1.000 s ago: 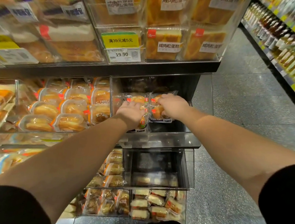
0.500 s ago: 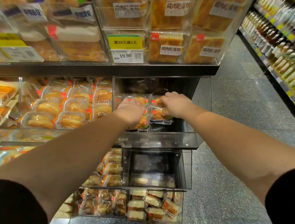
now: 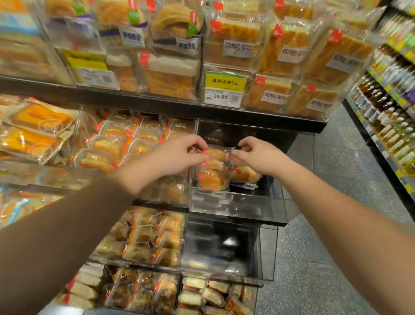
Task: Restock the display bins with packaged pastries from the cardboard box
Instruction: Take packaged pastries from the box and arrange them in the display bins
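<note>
A clear-wrapped pastry pack (image 3: 214,173) with red marks stands upright at the front of a clear display bin (image 3: 242,205) on the middle shelf. My left hand (image 3: 176,156) pinches its top left corner. My right hand (image 3: 258,155) pinches its top right edge. Another pastry pack (image 3: 246,174) lies just right of it in the same bin, partly behind my right hand. The cardboard box is out of view.
The bin to the left (image 3: 132,145) is packed with similar pastries. Big bread bags and a 19.90 price tag (image 3: 223,96) fill the upper shelf. A clear bin (image 3: 228,247) sits below. A bottle shelf (image 3: 406,112) lines the aisle's right side across grey floor (image 3: 332,243).
Both hands have lifted off the packs and now pinch the top of one pack, standing it upright. The camera has tilted up and moved closer to the shelves.
</note>
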`<state>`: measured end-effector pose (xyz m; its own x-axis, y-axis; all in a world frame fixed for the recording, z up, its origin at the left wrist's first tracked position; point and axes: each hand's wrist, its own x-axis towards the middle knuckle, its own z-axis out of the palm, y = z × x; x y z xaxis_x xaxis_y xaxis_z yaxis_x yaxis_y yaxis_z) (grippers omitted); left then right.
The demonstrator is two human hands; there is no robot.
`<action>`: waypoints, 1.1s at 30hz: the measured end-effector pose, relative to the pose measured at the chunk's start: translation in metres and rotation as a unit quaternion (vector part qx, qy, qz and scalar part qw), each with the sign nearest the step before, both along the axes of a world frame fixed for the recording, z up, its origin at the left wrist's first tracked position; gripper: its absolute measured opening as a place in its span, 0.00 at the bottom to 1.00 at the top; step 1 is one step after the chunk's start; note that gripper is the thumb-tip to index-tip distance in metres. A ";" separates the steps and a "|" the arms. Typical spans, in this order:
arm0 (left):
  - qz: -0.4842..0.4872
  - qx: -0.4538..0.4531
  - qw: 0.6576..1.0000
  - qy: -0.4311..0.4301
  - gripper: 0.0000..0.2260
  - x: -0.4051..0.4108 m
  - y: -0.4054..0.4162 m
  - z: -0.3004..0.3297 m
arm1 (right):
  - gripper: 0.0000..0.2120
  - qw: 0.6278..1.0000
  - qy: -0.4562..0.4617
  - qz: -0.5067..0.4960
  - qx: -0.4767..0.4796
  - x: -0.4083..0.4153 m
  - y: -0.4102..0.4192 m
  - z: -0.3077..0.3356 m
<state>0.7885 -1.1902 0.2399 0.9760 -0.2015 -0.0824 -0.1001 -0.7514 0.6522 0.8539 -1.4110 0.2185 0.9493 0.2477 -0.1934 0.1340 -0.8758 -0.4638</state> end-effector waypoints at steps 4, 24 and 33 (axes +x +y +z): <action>0.074 -0.022 0.997 -0.016 0.09 -0.048 0.077 -0.007 | 0.24 0.999 -0.023 0.026 0.006 -0.050 0.058 0.012; 0.376 0.071 0.920 0.089 0.17 -0.464 0.501 -0.086 | 0.18 0.931 0.033 0.362 -0.022 -0.333 0.539 -0.060; 0.483 0.130 0.852 0.155 0.07 -0.587 0.611 -0.114 | 0.15 0.854 0.036 0.517 -0.051 -0.414 0.700 -0.093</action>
